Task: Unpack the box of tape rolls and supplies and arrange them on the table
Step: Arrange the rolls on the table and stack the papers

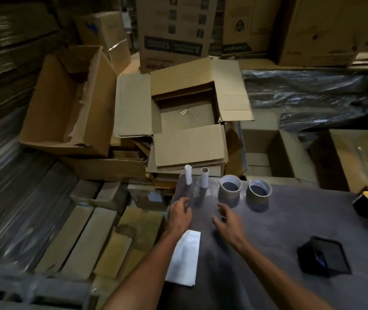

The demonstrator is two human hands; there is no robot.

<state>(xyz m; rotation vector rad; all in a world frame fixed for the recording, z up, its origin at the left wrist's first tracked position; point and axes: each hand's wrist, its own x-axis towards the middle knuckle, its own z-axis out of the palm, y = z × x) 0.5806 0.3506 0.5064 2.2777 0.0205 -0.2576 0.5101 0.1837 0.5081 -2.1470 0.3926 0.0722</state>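
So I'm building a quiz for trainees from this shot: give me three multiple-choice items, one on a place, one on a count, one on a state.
1. Where do the two tape rolls stand?
A. on the table's far edge
B. inside the open box
C. on the floor

2. How many narrow tubes stand upright left of the rolls?
A. one
B. two
C. four

3. What do the hands hold?
A. a roll
B. the white packet
C. nothing

Answers: 1 A, both sit on the dark tabletop's far edge. 2 B, a white one and a cardboard one. 3 C, left hand and right hand hover with loose fingers.
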